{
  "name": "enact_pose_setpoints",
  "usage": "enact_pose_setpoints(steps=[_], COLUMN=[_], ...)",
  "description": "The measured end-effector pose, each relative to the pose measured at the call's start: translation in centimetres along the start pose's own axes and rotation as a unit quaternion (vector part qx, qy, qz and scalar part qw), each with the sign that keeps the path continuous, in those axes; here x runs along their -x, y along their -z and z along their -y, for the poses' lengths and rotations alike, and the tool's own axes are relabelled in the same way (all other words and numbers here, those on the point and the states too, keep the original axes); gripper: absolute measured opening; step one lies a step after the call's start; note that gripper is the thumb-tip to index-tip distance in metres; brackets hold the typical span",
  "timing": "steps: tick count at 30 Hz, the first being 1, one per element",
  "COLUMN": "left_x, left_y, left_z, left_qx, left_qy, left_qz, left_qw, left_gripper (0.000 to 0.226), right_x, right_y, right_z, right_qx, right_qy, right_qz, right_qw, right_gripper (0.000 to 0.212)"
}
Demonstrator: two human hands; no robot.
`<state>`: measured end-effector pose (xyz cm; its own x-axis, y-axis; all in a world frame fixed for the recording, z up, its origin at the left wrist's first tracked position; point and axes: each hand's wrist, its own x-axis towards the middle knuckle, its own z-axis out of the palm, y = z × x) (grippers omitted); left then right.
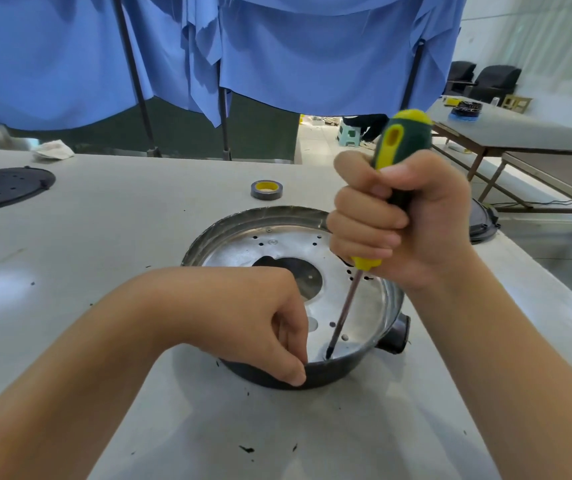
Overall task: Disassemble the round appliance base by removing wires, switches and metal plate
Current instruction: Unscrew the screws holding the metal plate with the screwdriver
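The round appliance base (333,374) sits on the white table, a dark shell with a black socket stub on its right side. Inside lies a shiny metal plate (364,306) with small holes and a round central opening. My left hand (256,317) grips the near rim of the base, thumb outside and fingers curled over the edge. My right hand (391,220) grips the green and yellow handle of a screwdriver (343,317). The screwdriver stands nearly upright, and its tip touches the plate near the front rim, close to my left fingers.
A roll of grey tape (266,189) lies behind the base. A black perforated round cover (4,187) rests at the far left, another dark round part (483,225) at the table's right edge. Blue cloth hangs behind. A second table (519,133) stands to the right.
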<state>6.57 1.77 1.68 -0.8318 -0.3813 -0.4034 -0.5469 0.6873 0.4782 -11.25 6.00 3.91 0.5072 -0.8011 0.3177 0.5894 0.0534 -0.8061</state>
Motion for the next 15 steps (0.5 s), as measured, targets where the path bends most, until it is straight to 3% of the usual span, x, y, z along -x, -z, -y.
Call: enact_pose_setpoints(steps=[3,5,7,10,12,15], left_x=[0.0,0.1,0.1,0.3,0.4,0.6], left_y=[0.0,0.0,0.0,0.0,0.0,0.1], left_z=[0.1,0.0,0.0,0.0,0.0,-0.1], left_qx=[0.005,0.004,0.001,0.008,0.011,0.013], left_qy=[-0.001,0.000,-0.001,0.003,0.003,-0.001], left_qz=[0.004,0.005,0.005,0.011,0.016,0.018], left_qw=[1.000,1.000,1.000,1.000,1.000,1.000], left_gripper=[0.013,0.014,0.014,0.014,0.014,0.014], right_x=[0.7,0.7,0.6,0.6,0.8,0.9], right_y=[0.7,0.7,0.4,-0.4,-1.0,-1.6], right_z=[0.5,0.5,0.5,0.9,1.1,1.0], right_qx=[0.001,0.113,0.296,0.508,0.597,0.656], right_qy=[-0.015,-0.012,-0.017,-0.019,0.015,0.084], right_qz=[-0.013,-0.113,-0.224,-0.302,-0.325,-0.335], right_qw=[1.000,0.987,0.928,0.807,0.733,0.671], right_gripper=[0.040,0.034,0.027,0.027,0.046,0.058])
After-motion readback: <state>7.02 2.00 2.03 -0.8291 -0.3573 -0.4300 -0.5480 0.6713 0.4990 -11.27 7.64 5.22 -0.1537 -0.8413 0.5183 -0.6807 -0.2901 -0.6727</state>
